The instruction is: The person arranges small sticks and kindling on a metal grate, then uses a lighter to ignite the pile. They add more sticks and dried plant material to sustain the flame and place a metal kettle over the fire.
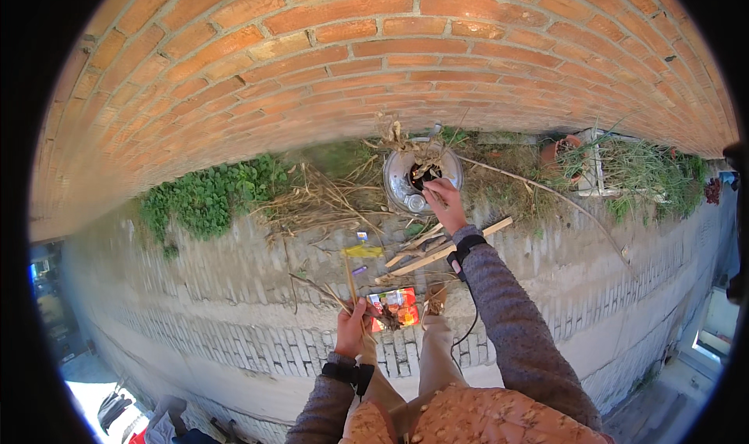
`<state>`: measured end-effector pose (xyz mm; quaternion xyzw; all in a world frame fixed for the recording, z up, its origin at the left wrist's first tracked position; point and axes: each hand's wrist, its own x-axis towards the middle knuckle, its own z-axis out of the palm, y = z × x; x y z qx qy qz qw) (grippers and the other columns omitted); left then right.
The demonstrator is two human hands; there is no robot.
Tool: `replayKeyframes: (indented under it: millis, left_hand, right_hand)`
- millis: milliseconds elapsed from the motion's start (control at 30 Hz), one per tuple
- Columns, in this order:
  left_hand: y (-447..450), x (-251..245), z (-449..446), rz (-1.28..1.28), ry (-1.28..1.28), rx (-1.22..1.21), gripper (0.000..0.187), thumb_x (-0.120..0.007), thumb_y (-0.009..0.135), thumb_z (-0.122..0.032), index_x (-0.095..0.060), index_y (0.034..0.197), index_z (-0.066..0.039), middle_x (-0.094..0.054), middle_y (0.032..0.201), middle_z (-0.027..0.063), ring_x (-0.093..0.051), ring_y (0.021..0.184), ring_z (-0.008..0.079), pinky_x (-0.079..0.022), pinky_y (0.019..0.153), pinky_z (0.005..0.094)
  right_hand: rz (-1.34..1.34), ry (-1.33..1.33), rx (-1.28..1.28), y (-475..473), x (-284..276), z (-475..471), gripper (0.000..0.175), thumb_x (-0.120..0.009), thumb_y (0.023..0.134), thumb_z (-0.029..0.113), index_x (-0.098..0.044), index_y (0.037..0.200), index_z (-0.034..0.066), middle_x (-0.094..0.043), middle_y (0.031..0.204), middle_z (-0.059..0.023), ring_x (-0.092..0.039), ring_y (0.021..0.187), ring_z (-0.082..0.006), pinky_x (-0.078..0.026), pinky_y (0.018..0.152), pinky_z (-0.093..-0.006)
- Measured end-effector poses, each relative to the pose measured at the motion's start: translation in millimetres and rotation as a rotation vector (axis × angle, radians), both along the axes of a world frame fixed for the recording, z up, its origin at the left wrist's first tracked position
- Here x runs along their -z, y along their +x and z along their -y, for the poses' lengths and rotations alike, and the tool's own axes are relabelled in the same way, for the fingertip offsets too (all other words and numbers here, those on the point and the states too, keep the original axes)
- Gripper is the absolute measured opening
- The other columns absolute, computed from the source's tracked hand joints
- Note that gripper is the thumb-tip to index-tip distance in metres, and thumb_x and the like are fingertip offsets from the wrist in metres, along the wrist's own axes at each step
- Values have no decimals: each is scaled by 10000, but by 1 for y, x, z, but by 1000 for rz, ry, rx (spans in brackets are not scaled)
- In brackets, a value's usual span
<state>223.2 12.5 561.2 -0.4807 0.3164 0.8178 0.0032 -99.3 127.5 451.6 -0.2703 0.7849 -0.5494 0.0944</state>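
Observation:
A round metal stove (pixel 398 182) stands by the brick wall, with small flames in its dark central opening. Dry leafy stalks (pixel 418 148) stick up out of that opening. At the near edge of the opening is my right hand (pixel 445 201), its fingers closed on a piece of dry plant stalk. My left hand (pixel 351 330) holds several thin dry sticks (pixel 350 274) low in front of my legs, beside a red printed packet (pixel 404 305). Dark dry plant matter (pixel 389 318) lies over part of the packet.
Split wood pieces (pixel 445 254) lie between the stove and my feet. Nearby are a yellow wrapper (pixel 363 251), a purple lighter (pixel 360 270) and a small box (pixel 362 235). Dry stalks (pixel 327 195) spread left of the stove; a long branch (pixel 544 186) and a planter (pixel 595 169) are right.

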Motion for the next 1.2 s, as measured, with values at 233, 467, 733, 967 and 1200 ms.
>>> replayKeyframes:
  millis: [233, 467, 733, 967, 1200]
  left_hand:
    - [13, 5, 3, 75, -31, -8, 189, -518, 989, -250, -557, 871, -108, -618, 720, 21, -371, 467, 21, -282, 415, 192]
    - [-2, 5, 2, -70, -119, 100, 198, -504, 993, -251, -555, 866, -107, -594, 722, 1, -368, 476, 18, -291, 423, 187]
    - [-23, -16, -12, -253, -180, 463, 215, -525, 988, -284, -555, 896, -92, -517, 704, -46, -410, 574, 21, -346, 518, 193]
    - [-10, -38, -12, -303, -103, 757, 264, -535, 987, -281, -600, 930, -32, -533, 734, -28, -471, 656, 66, -421, 615, 252]
    - [3, -15, 20, -181, -449, 493, 356, -461, 1010, -334, -604, 843, -53, -555, 693, -22, -487, 625, 52, -401, 544, 225]
  right_hand:
    - [-5, 289, 24, 20, 1, -19, 450, -689, 814, 83, -542, 1237, 47, -543, 1134, -159, -590, 956, -336, -516, 776, -388]
    - [250, 181, 73, 96, -49, -67, 274, -699, 827, 94, -625, 1076, 7, -640, 889, -110, -639, 733, -175, -527, 636, -284]
    - [760, 42, 44, 184, -141, -62, 298, -685, 883, 170, -636, 1112, -15, -634, 763, -2, -526, 641, -38, -470, 574, -216]
    - [1030, -14, -113, 157, -193, -37, 293, -582, 956, 283, -643, 854, 16, -519, 617, 23, -433, 509, -35, -323, 439, -206]
    - [750, -286, 384, 141, -209, -65, 350, -571, 962, 289, -624, 758, 10, -519, 563, 1, -448, 437, -61, -322, 401, -216]
